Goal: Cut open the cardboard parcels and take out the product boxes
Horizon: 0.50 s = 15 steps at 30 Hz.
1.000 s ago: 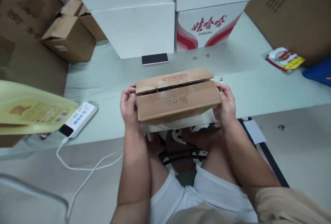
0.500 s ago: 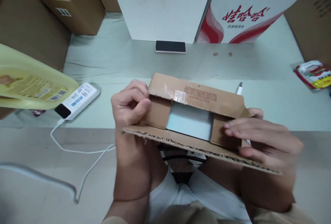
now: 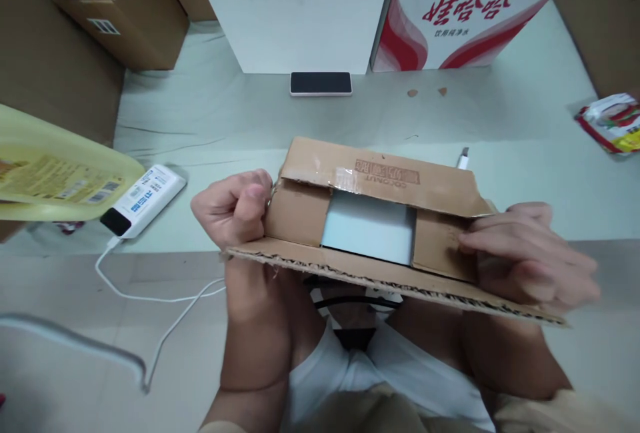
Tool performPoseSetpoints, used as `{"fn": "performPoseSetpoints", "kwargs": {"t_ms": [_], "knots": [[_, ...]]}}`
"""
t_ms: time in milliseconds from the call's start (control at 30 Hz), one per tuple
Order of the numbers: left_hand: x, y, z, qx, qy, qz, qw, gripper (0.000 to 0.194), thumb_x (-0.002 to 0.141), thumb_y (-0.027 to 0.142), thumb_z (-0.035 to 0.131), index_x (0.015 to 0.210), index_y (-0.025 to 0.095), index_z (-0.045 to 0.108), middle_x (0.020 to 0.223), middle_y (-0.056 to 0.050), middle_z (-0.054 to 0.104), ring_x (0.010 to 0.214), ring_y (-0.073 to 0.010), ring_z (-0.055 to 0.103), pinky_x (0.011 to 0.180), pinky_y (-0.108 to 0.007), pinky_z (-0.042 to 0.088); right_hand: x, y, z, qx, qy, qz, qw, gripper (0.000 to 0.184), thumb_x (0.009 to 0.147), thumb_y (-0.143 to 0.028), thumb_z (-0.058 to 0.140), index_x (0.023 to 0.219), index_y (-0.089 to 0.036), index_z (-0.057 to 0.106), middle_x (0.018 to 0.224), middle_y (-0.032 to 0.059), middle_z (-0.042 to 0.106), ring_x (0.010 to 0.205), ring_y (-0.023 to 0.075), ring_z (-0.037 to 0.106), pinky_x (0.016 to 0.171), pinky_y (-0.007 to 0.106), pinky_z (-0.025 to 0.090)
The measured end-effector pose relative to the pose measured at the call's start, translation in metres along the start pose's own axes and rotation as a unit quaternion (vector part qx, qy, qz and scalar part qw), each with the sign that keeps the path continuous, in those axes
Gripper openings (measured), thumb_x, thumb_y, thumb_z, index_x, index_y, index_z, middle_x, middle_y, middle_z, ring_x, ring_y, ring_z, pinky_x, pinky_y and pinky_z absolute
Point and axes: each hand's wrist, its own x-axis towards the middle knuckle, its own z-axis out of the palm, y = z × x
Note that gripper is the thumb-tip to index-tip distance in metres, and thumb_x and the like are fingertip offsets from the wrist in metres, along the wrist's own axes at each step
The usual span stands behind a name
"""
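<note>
A brown cardboard box (image 3: 367,176) is held up between my hands above my lap, at the table's near edge. Its long near flap stands folded out toward me, with a torn, corrugated edge. Clear tape and a printed "COCONUT" mark show on the far flap. Between the short side flaps lies a pale blue surface (image 3: 369,228); whether it is inside or beyond the box I cannot tell. My left hand (image 3: 235,208) is closed with curled fingers at the left end. At the right end, my right hand (image 3: 533,256) grips around the side, its fingertips on the right flap.
On the left are a yellow jug (image 3: 60,166) and a white device (image 3: 145,200) with a cable (image 3: 150,298). Behind stand a white box (image 3: 300,6), a red-and-white carton (image 3: 450,20) and a black-topped device (image 3: 321,83). A box cutter (image 3: 463,158) and a packet (image 3: 613,123) lie right.
My left hand has slid left to the box's outer edge, and my right hand has shifted right. The near flap's right end has risen slightly. The background has shifted a little with the head.
</note>
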Motion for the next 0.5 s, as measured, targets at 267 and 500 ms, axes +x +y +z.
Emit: {"fn": "performPoseSetpoints", "kwargs": {"t_ms": [267,500], "knots": [[-0.002,0.012,0.003,0.009,-0.004,-0.031,0.999,0.058,0.085,0.046,0.079,0.048,0.019,0.044,0.039,0.004,0.031,0.044,-0.0130,0.052,0.050,-0.030,0.042,-0.006,0.005,0.005,0.012,0.018,0.091,0.996,0.045,0.108,-0.038,0.035,0.129,-0.034,0.075,0.114,0.0001,0.081,0.140,0.0285,0.060,0.128,0.058,0.031],[0.000,0.026,-0.005,0.036,-0.205,-0.094,0.974,0.045,0.084,0.062,0.073,0.060,0.025,0.065,0.045,0.001,0.051,0.047,-0.0151,0.051,0.059,-0.038,0.045,0.003,0.019,-0.025,0.071,-0.303,0.005,0.950,0.061,0.105,-0.059,0.020,0.136,-0.042,0.070,0.134,-0.0010,0.074,0.138,0.0339,0.059,0.128,0.058,0.027]]}}
